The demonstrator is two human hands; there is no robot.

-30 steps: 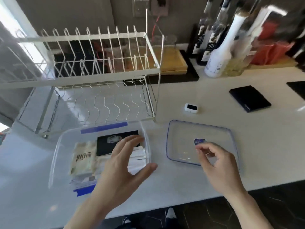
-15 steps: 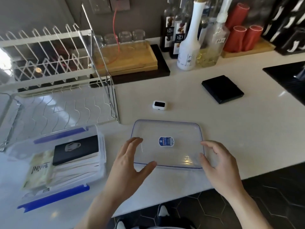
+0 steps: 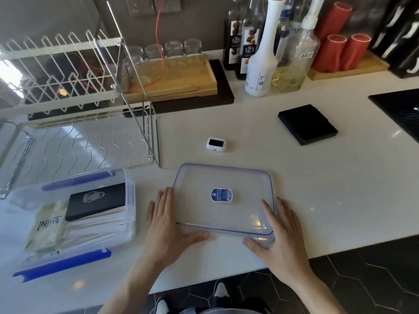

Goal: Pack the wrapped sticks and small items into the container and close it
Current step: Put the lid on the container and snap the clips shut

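Observation:
The clear container (image 3: 131, 200) with blue latches (image 3: 63, 264) stands open at the left. It holds white wrapped sticks (image 3: 95, 227), a black packet (image 3: 97, 200) and a pale sachet (image 3: 45, 225). Its clear lid (image 3: 226, 175), with a blue sticker in the middle, lies flat on the white counter in front of me. My left hand (image 3: 165, 227) clasps the lid's near left corner between thumb and fingers. My right hand (image 3: 281, 236) clasps the near right corner, its fingers lying over the lid's edge.
A white wire dish rack (image 3: 79, 105) stands behind the container. Beyond the lid lie a small white device (image 3: 216, 143) and a flat black square (image 3: 307, 123). Bottles (image 3: 260, 64), upturned glasses on a wooden tray (image 3: 172, 73) and red cups (image 3: 340, 51) line the back wall.
My left hand left the container and came across to the lid. Both hands, open above the lid half a second ago, have dropped onto its near corners. The view has shifted right.

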